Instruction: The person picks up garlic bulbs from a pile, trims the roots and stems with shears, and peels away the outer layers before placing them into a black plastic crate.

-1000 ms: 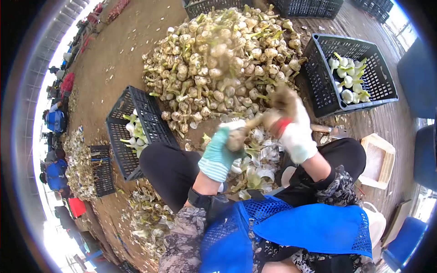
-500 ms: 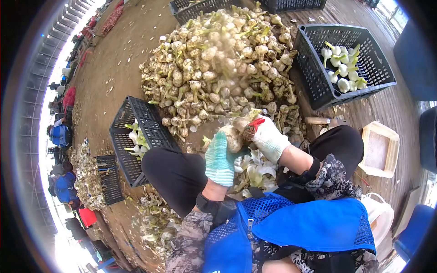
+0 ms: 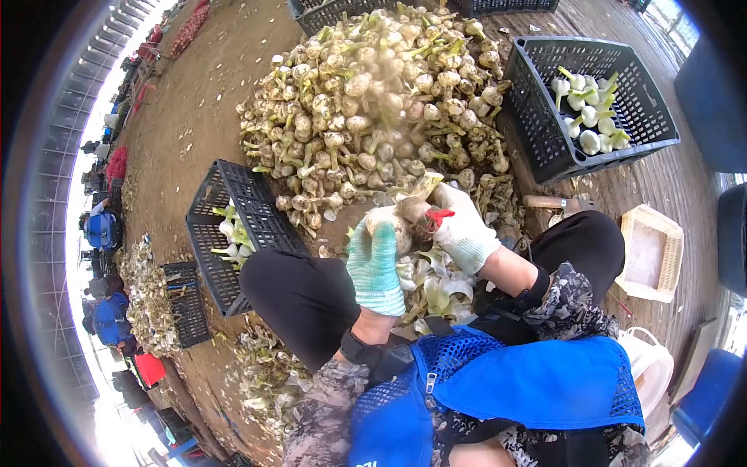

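My left hand [image 3: 375, 265], in a teal-striped glove, is closed around a garlic bulb [image 3: 403, 236], its thumb pressed along the bulb's near side. On the other side, my right hand [image 3: 465, 232], in a white glove, is closed with its fingers at the bulb's stalk [image 3: 424, 187]. A small red thing [image 3: 440, 216] shows at the right hand's thumb; what it is I cannot make out. Under both hands lie loose peeled garlic skins [image 3: 440, 292]. A large heap of unpeeled garlic [image 3: 350, 117] rises just in front.
Trimmed white garlic lies in a black crate [image 3: 545, 124] at right and a tilted black crate [image 3: 257, 206] at left. A wooden-handled tool [image 3: 548, 201] and a pale basket [image 3: 673, 257] rest by my right knee. People [image 3: 113, 319] in blue sit at far left.
The bulb has turned slightly, and the right fingers have shifted up along the stalk. The left thumb has moved a little along the bulb.
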{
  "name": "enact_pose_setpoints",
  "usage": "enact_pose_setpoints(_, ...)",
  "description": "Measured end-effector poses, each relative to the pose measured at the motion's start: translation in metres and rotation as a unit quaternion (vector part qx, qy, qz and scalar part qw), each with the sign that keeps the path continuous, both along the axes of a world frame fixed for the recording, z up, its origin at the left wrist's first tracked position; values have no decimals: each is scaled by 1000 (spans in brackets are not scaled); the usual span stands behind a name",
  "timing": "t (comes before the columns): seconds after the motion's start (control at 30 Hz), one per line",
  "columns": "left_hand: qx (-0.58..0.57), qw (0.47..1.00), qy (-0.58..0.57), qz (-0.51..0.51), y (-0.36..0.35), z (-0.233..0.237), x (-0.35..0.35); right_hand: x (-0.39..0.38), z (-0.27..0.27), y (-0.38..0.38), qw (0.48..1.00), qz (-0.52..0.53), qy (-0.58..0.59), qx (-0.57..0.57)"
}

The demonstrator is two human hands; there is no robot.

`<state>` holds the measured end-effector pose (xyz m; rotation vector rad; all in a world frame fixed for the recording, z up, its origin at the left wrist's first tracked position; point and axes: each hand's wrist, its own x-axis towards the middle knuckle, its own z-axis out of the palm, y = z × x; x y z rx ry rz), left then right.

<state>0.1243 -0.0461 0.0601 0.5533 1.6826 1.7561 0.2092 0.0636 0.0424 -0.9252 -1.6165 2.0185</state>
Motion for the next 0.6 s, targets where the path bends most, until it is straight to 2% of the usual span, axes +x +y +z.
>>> enact_pose_setpoints(0.13,-58,987,150,5,-2,-1,-1,7,18,8,997,49,46,-35)
enact_pose_setpoints(0.17,-38,995,91,4,-2,0,-2,9,18,10,996,65,50,-42)
enact_pose_setpoints(0.23,4,1000,-27,2,-3,3,-2,10,7,10,994,69,79,17)
enact_pose_setpoints(0.33,2,999,42,-21,-1,13,1,17,-38,19,978,107,156,91)
enact_pose_setpoints(0.37,-10,990,118,-70,-2,10,-3,16,-47,19,974,106,173,102)
enact_pose_setpoints(0.4,-18,960,272,-56,-2,11,-6,16,-57,19,969,105,190,113)
enact_pose_setpoints(0.43,-25,906,420,-42,-2,12,-10,12,-52,15,971,86,193,114)
enact_pose_setpoints(0.5,-11,839,543,-39,-2,17,-10,10,-38,7,981,58,183,34)
enact_pose_setpoints(0.6,9,926,376,-26,-2,4,-11,9,5,0,983,19,109,-148)
